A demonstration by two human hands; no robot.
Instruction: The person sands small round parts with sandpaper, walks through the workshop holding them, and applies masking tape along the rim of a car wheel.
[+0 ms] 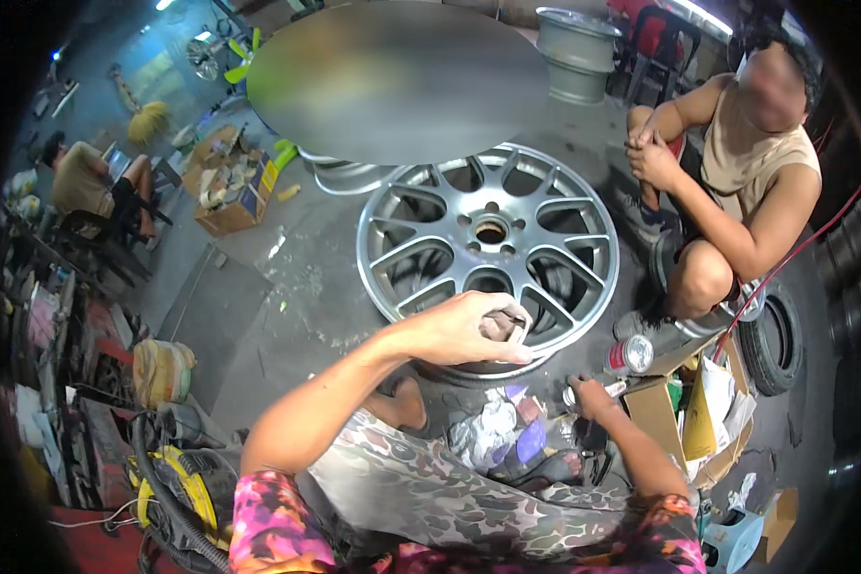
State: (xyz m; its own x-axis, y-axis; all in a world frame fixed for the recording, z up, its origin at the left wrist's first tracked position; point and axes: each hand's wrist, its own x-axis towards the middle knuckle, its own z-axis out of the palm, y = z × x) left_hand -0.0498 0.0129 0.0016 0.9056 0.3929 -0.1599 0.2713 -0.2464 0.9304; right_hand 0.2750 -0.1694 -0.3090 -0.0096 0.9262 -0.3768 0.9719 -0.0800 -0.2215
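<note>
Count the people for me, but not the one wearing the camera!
2. One is low down at the right, beside the silver spoked wheel; the other sits farther back at the left. The blurred patch could hide more.

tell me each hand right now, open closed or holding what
Left hand: fingers curled in above the wheel; can't tell if it's holding anything.
Right hand: fingers bent by a small pale object; can't tell if gripped.
</note>
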